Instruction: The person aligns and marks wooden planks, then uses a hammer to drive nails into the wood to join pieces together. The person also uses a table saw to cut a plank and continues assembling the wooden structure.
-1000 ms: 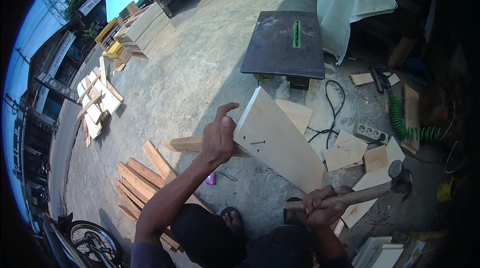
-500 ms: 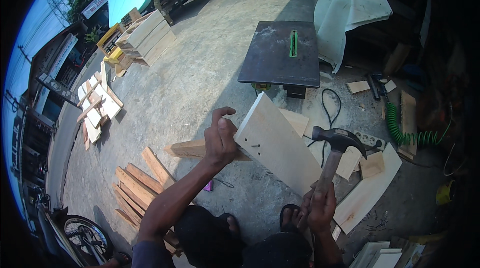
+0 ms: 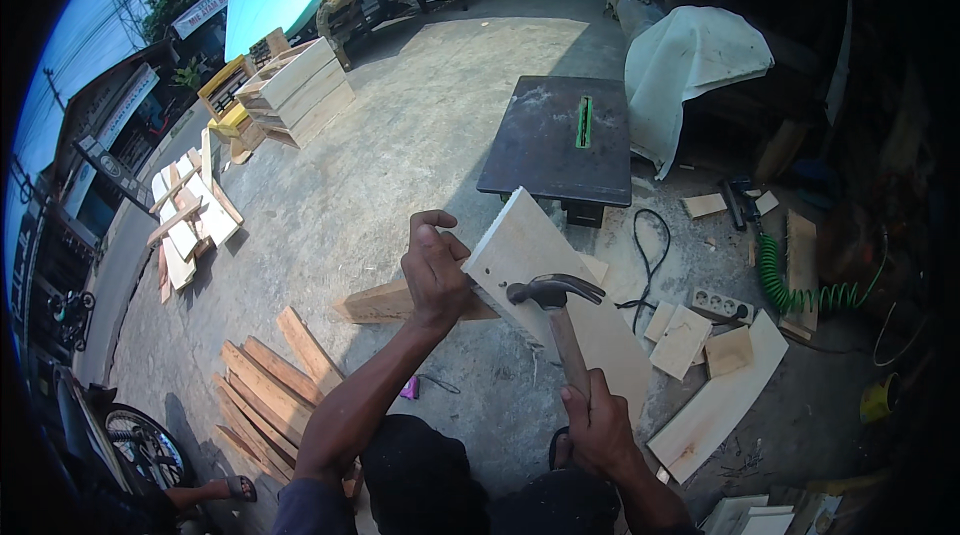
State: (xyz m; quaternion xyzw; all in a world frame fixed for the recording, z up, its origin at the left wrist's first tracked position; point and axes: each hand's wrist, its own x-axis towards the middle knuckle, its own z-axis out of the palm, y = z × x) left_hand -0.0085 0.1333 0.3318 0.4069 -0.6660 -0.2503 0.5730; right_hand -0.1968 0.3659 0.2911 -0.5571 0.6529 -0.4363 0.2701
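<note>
My right hand is wrapped round the wooden handle of a claw hammer. Its striking face rests at the nail spot on a pale wooden board, hiding the nail there. A small dark nail head shows beside it, near the board's upper left end. My left hand is closed at that end's edge, fingers curled, steadying the board. Behind my left wrist runs a thicker wooden beam, meeting the board from the left; their joint is hidden by my hand.
A dark table saw stands ahead. On the right lie a power strip, wood offcuts, a long plank and a green coiled hose. Wooden strips lie on the left. Another person's foot shows by a motorbike.
The hammer has swung left and down from above the board onto the nail, my right hand moving with it. My left hand keeps its place at the board's edge. The view has tilted slightly.
</note>
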